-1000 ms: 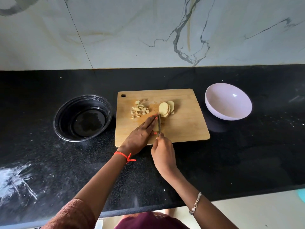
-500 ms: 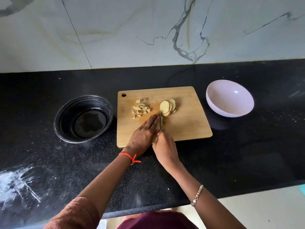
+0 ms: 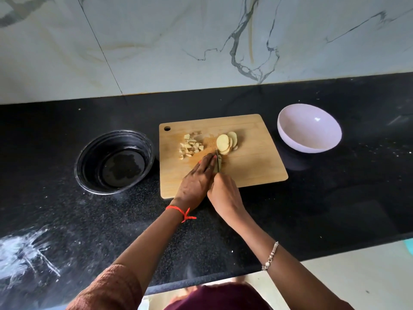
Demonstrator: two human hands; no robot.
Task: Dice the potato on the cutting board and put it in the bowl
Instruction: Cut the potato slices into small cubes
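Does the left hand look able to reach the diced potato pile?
Probably yes: the diced potato lies just beyond the left hand on the cutting board, nothing between them; the knife is on its other side.

Potato slices (image 3: 225, 142) fanned on cutting board (image 3: 252, 168), dice (image 3: 190, 146) beside, seemingly lilac bowl (image 3: 309, 133) right.

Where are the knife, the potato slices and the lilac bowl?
knife (image 3: 218, 162), head view, on the blade.
potato slices (image 3: 223, 142), head view, on the front slice's face.
lilac bowl (image 3: 297, 130), head view, on the inner wall.
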